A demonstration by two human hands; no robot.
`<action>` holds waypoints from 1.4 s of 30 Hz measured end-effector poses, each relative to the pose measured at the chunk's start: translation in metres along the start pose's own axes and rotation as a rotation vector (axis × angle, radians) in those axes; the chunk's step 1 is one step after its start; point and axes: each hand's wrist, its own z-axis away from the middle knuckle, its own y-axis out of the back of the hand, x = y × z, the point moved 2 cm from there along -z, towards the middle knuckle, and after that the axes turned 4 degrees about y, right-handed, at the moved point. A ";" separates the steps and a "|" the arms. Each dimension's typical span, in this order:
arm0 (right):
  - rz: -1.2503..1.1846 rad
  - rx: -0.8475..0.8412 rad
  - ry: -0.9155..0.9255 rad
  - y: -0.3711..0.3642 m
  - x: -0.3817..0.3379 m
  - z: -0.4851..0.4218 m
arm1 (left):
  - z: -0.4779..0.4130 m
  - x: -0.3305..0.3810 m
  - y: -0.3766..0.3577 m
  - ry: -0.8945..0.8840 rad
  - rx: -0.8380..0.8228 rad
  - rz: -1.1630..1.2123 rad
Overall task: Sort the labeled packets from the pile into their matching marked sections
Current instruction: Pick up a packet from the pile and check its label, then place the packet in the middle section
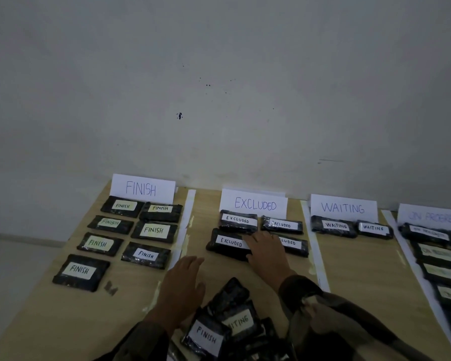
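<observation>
A pile of black labelled packets lies at the near edge, with a FINISH packet and a WAITING packet on top. My left hand hovers flat and open just left of the pile. My right hand reaches into the EXCLUDED section, fingers straight, resting between two EXCLUDED packets and partly covering the right one. Standing cards read FINISH, EXCLUDED and WAITING.
Several FINISH packets fill the left section, two WAITING packets sit under their card, and a column of ON PROGRESS packets runs down the right. White tape strips divide the wooden table. A grey wall stands behind.
</observation>
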 end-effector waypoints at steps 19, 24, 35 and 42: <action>-0.669 -0.366 -0.296 -0.019 -0.044 0.043 | 0.016 0.013 -0.006 0.074 -0.154 0.132; -1.065 -0.199 -0.324 -0.008 -0.041 0.050 | 0.022 0.014 0.001 0.216 -0.151 0.319; -0.889 0.111 0.026 -0.002 -0.051 0.079 | 0.017 0.004 0.014 0.431 -0.310 0.761; -0.845 -0.038 0.030 0.000 -0.052 0.086 | 0.025 0.010 0.021 0.376 -0.213 0.847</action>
